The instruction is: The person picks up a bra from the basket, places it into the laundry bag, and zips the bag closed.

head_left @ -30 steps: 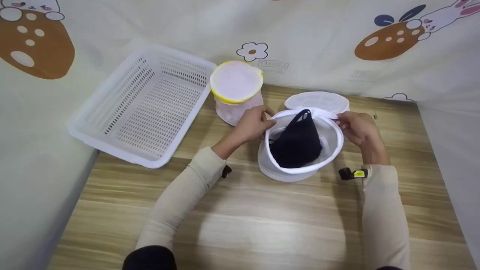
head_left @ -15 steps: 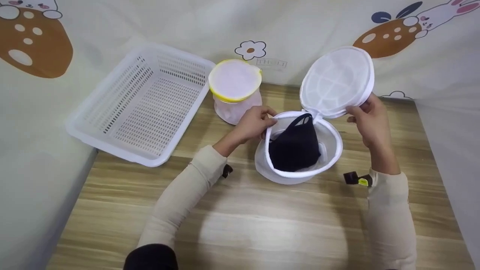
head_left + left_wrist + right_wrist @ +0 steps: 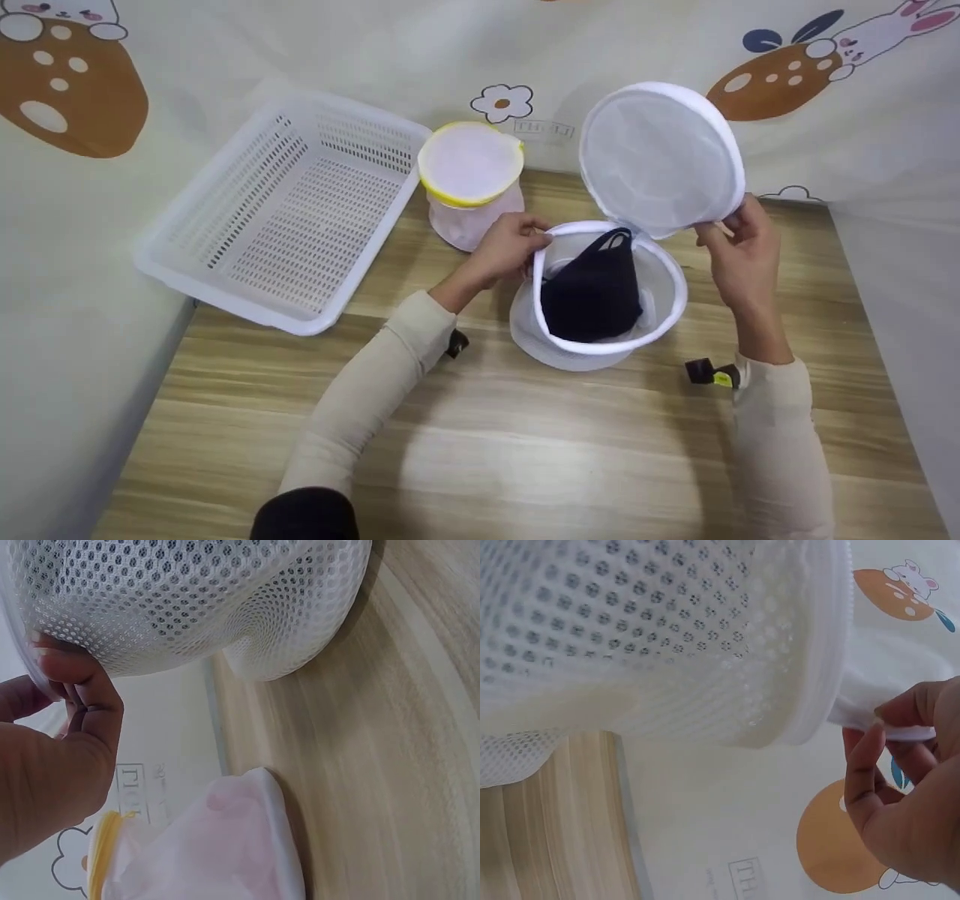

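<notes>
A printed backdrop (image 3: pixel 300 45) is flanking the wood-grain surface (image 3: pixel 525 465) bearing a white mesh bag (image 3: pixel 528 324). Head: the left hand (image 3: pixel 510 244) is pinching its rim (image 3: pixel 537 289), a black cloth item (image 3: pixel 592 300) lying inside; positioning the lid (image 3: pixel 660 157) is apparently occupying this step, next calling for a steady rim. Left wrist: this hand is gripping the rim. Right wrist: the right hand (image 3: pixel 911 791) is pinching the lid.

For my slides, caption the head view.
Left hand grips a white mesh bag with black cloth inside; right hand holds the bag's lid up.
</notes>
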